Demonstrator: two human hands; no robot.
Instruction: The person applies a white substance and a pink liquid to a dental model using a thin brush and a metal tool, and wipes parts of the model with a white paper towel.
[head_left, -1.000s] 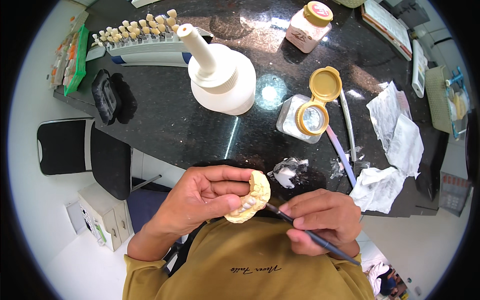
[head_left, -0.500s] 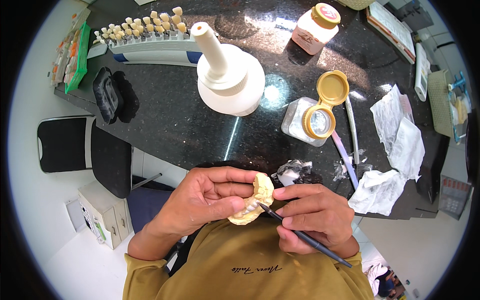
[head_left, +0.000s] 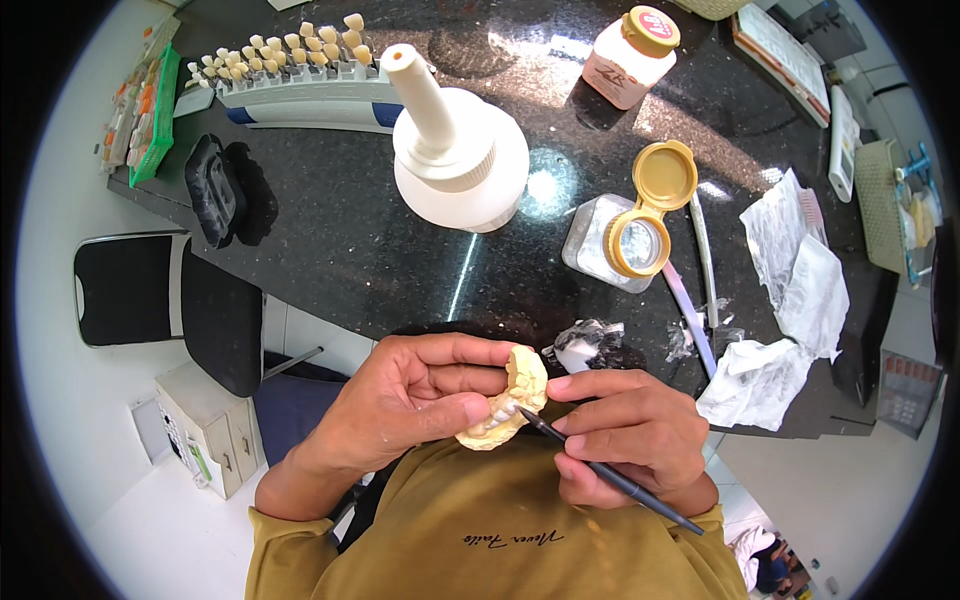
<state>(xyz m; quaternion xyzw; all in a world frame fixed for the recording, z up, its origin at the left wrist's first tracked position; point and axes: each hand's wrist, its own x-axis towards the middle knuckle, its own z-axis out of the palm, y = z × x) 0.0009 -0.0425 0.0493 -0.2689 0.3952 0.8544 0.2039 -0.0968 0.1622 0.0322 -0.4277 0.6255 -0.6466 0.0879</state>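
My left hand pinches a pale yellow dental model between thumb and fingers, just off the counter's near edge. White teeth show along the model's inner side, partly behind my thumb. In my right hand is a slim black pen-like tool, held like a pencil. Its tip touches the model at the white teeth, and its back end points down to the right. My right index fingertip rests at or very near the model's edge. What kind of tip the tool has is too small to make out.
On the dark counter stand a white pump bottle, an open gold-lidded jar and a closed pink jar. A tooth shade guide is behind. Crumpled white tissues, a purple stick and white powder lie right.
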